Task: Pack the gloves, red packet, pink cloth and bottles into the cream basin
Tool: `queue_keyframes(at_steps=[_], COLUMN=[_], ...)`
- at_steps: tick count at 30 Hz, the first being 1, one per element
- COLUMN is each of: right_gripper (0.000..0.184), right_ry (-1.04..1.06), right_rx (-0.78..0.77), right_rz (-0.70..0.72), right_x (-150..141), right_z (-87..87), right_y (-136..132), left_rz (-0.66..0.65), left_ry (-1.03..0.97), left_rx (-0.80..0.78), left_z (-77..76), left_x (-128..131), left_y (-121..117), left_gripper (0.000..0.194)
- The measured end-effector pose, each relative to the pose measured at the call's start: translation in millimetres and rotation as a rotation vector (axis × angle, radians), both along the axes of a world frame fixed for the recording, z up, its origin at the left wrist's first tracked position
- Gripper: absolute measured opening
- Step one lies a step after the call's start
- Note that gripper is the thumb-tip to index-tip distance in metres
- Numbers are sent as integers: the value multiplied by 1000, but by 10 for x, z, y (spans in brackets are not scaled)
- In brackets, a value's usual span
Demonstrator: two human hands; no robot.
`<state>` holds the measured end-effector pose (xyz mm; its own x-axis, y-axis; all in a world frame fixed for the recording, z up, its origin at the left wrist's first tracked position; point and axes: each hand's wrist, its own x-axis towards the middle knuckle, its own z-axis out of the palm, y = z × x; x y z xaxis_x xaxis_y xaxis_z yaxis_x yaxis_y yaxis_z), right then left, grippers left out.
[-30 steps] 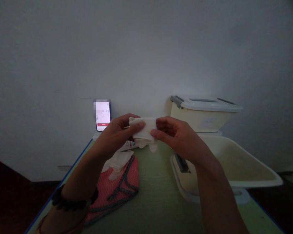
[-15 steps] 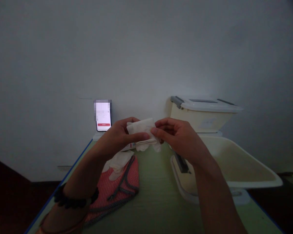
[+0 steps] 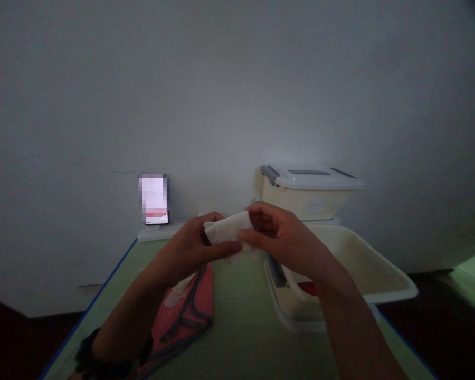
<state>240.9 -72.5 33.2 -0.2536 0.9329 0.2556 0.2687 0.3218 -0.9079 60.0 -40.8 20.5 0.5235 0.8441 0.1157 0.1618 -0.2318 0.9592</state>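
- Head view: the background is filled by a plain grey-white wall (image 3: 221, 95).
- Below it, a pale green, blue-edged table (image 3: 245, 327) is set with its far end towards the wall.
- On the right side of the table, a cream, open-topped plastic bin (image 3: 372, 258) is placed, partly covered by the right forearm.
- Behind the bin, a cream plastic box with a white lid and grey latches (image 3: 301, 200) is seen near the wall.
- On the left, a pinkish-red textured cloth with dark grey cords (image 3: 201, 303) is laid flat, partly hidden by the left forearm.
- By the right hand (image 3: 275, 229), the right end of a small white folded bundle of soft material (image 3: 227, 228) is pinched — thumb in front, fingers curled behind.
- By the left hand (image 3: 192, 243), the bundle's other end is gripped, the thumb laid along its lower edge; the fingers are mostly hidden.
- At the far left, a lit rectangular phone (image 3: 155, 198) is stood upright.
- The bundle is held above the table — between both hands, left of the bin.
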Motion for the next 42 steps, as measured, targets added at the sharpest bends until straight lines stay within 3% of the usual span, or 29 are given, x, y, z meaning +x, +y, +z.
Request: queue_keyframes(at_steps=[3, 9, 16, 20, 24, 29, 33, 36, 39, 42], right_gripper=[13, 15, 16, 13, 15, 18, 17, 13, 8, 19], right_ry=[-71, 86, 112, 149, 201, 200, 171, 54, -183, -410], right_rx=[33, -44, -197, -246, -282, -264, -256, -167, 153, 466], right_rz=[19, -17, -71, -61, -43, -52, -61, -122, -221, -174], right_x=[178, 702, 1179, 1298, 1287, 1217, 1158, 1114, 1093, 1101], right_z=[60, 182, 32, -88, -103, -48, -63, -97, -101, -76], right_y=[-37, -110, -164, -143, -105, -74, -72, -90, -135, -199], left_rz=[-26, -176, -266, -298, -301, -268, -299, -263, -259, -303], left_ry=[22, -8, -64, -85, -138, -171, -86, -11, -27, -82], left_rx=[65, 94, -42, -109, -147, -52, -27, -4, -15, -80], left_z=[82, 239, -28, -115, -86, -22, -36, -74, -114, -119], left_x=[218, 774, 1217, 1291, 1252, 1111, 1041, 1028, 997, 944], left_y=[-28, 71, 177, 195, 210, 250, 254, 257, 295, 340], left_gripper=[24, 26, 32, 31, 24, 20, 22, 25, 37, 49])
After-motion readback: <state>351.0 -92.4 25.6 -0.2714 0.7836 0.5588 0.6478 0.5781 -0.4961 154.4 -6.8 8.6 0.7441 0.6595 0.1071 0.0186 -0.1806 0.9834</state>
